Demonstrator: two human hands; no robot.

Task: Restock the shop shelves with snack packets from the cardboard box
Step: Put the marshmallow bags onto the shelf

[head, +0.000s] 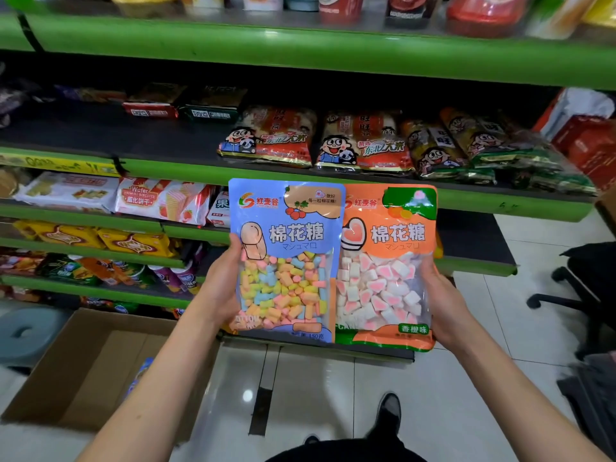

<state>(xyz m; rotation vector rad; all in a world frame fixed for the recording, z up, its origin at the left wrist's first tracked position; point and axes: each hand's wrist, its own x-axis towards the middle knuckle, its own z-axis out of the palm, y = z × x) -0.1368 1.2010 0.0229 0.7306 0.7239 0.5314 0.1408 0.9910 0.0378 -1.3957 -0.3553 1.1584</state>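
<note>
While I stand on the pale glossy tiled floor (333,395) facing the green-edged shop shelves (300,55), my left hand (216,291) grips the left edge of a blue marshmallow packet (286,261) and my right hand (443,305) grips the right edge of an orange marshmallow packet (386,268), fingers curled behind each and thumbs at the front. The two packets are upright, side by side, the blue one's right edge overlapping the orange one's left edge, and I hold them up in front of the lower shelf tiers. The shelf above them carries rice cracker bags (363,141) on its right half, lying flat up to the front lip, while its left half shows bare dark board with only two small packs (180,108) at the back. Lower tiers to the left are filled with wafer packets (160,198) and yellow biscuit packs (133,243). The cardboard box (83,371) sits open on the floor at my lower left, just beside my left forearm, a blue packet edge showing inside it. A grey stool (26,331) stands beyond the box. To my right, a black office chair (580,291) stands on open tile, well apart from the shelf end.
</note>
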